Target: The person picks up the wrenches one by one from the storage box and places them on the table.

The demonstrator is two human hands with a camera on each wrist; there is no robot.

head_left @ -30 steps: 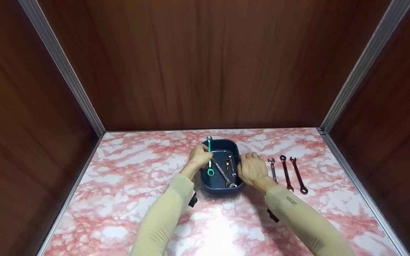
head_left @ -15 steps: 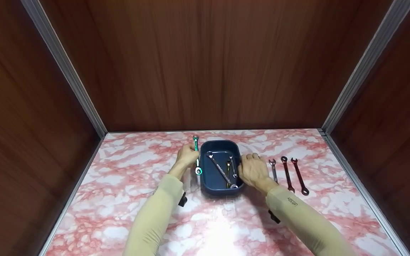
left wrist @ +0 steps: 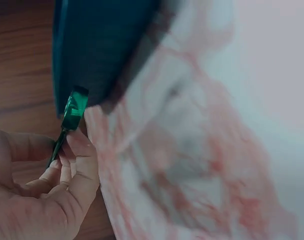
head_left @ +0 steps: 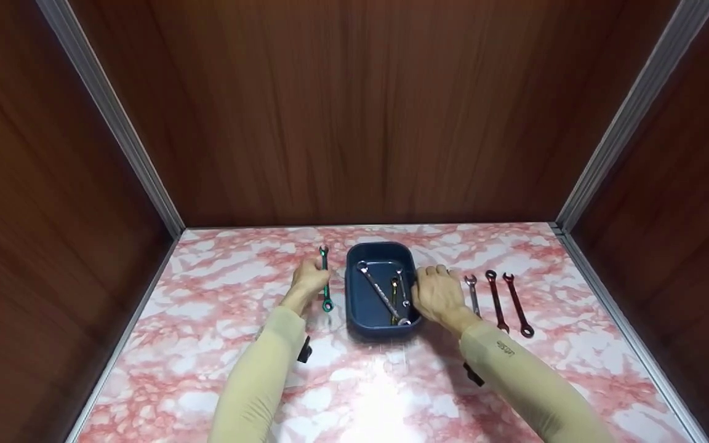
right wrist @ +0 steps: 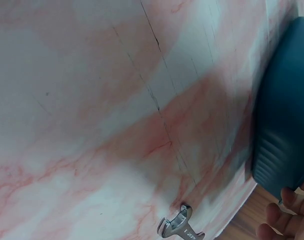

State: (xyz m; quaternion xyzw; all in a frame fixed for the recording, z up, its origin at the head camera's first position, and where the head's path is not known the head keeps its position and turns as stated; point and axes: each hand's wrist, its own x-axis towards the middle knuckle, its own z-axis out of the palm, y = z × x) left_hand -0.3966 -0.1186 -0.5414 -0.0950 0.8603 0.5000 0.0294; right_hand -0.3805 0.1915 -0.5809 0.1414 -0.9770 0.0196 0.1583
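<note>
In the head view, my left hand (head_left: pixel 309 280) pinches a green combination wrench (head_left: pixel 327 290) by its middle, left of a dark blue bin (head_left: pixel 382 331). The left wrist view has the wrench's green end (left wrist: pixel 75 110) sticking out past thumb and fingers. My right hand (head_left: pixel 439 292) grips the bin's right rim, its fingers curled beside the wall in the right wrist view. Inside the bin lie a long silver wrench (head_left: pixel 380 294), a gold-coloured wrench (head_left: pixel 394 300) and a small silver wrench (head_left: pixel 402 286).
Right of the bin, a silver wrench (head_left: pixel 474 297) and two red wrenches, one nearer (head_left: pixel 496 301) and one farther right (head_left: pixel 517 304), lie in a row. Wooden panels (head_left: pixel 354 123) enclose the back and sides of the red-and-white marbled table (head_left: pixel 207 320).
My left hand has carried the green wrench leftward from over the bin and lowered it toward the table beside the bin. The right hand and bin stay in place.
</note>
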